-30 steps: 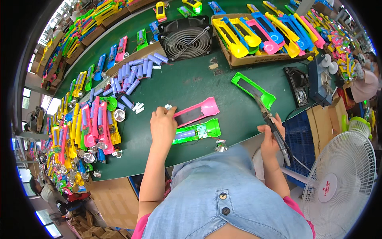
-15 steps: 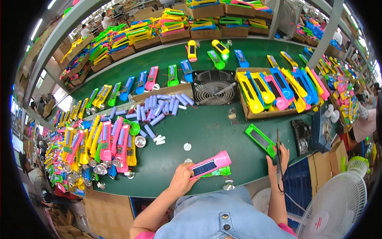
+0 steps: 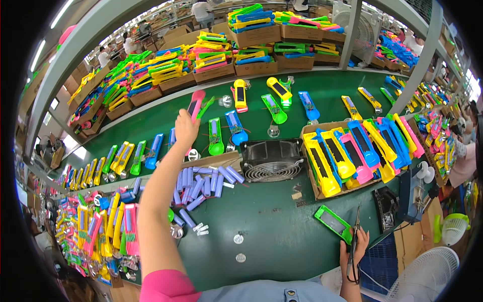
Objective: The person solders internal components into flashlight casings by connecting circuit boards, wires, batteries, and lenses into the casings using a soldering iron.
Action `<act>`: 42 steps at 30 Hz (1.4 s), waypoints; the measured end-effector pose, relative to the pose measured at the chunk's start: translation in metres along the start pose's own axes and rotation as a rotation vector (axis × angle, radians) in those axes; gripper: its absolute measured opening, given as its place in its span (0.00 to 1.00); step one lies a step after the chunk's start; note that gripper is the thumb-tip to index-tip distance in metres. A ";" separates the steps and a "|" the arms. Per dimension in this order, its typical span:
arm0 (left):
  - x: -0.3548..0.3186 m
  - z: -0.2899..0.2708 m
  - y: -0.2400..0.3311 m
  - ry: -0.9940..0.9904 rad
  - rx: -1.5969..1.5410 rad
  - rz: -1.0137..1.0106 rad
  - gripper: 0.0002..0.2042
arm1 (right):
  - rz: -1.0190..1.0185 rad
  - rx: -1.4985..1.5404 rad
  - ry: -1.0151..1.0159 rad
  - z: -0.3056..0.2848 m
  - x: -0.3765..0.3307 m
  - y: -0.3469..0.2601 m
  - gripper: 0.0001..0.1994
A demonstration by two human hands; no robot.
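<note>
While your left hand reaches far across the table, its fingers close round a pink shell, holding it above the row of coloured shells on the far belt. Your right hand grips a soldering iron at the near edge, its tip just beside a green shell lying flat. A fan sits between them.
</note>
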State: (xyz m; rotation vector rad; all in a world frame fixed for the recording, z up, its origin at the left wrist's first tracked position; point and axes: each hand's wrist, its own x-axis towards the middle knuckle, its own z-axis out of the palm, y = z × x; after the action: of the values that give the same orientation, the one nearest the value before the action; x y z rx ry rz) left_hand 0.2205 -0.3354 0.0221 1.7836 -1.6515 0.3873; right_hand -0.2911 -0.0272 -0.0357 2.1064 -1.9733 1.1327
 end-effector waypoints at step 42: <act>-0.282 -0.183 0.200 -1.043 -0.559 0.302 0.37 | -0.104 0.108 0.002 -0.007 -0.002 0.008 0.18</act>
State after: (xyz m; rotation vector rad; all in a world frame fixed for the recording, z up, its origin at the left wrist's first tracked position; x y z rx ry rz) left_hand 0.0241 0.0023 0.0335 1.3278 -2.3864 -0.9687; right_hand -0.3017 -0.0232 -0.0353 2.2300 -1.8162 1.2478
